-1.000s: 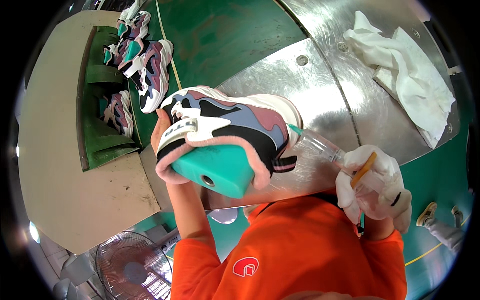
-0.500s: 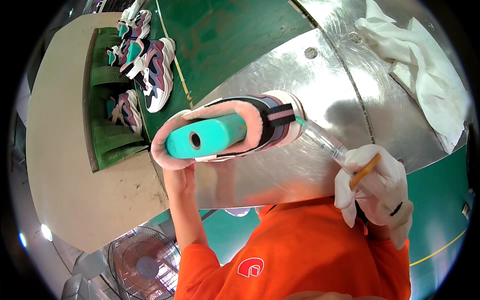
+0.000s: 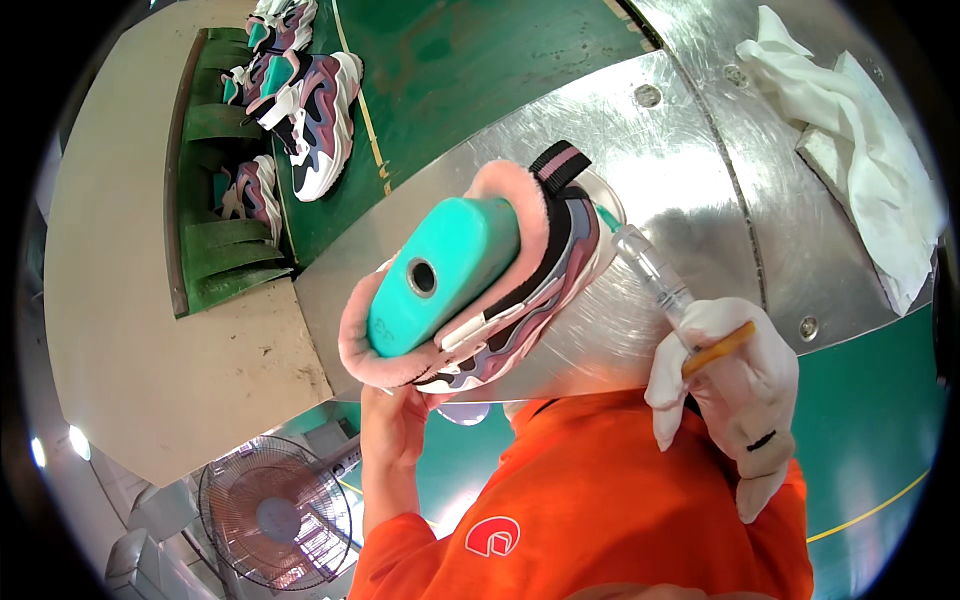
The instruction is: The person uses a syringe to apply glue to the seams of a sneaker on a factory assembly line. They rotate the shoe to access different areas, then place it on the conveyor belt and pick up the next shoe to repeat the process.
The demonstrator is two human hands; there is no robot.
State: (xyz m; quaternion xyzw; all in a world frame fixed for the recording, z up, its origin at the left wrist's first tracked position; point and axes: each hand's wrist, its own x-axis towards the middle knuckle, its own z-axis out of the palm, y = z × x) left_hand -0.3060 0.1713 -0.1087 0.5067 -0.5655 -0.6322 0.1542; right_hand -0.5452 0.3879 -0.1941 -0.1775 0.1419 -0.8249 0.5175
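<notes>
A sneaker [image 3: 565, 265] with pink fluffy lining hangs over the metal table, tilted, with a turquoise shoe last [image 3: 465, 250] filling its opening. My bare left hand [image 3: 395, 425] grips it from below at the near left end; most of its fingers are hidden under the shoe. My right hand [image 3: 738, 375], in a white glove, is closed round a clear syringe-like dispenser [image 3: 650, 268]. The dispenser's green tip [image 3: 606, 217] is at the heel, beside the sole edge; whether it touches cannot be made out. An orange-yellow stick [image 3: 720, 350] also lies in that hand's grip.
Several matching sneakers [image 3: 325, 125] stand on the green surface and in a green slotted rack [image 3: 235, 240] at left. A white cloth [image 3: 850, 130] lies over a pale block at the right. A beige board [image 3: 110, 270] fills the left side; a fan [image 3: 277, 515] stands below it.
The sneaker has turned and tipped, its heel swinging up and more of its near side showing. The right hand has moved slightly left, keeping the dispenser tip at the heel.
</notes>
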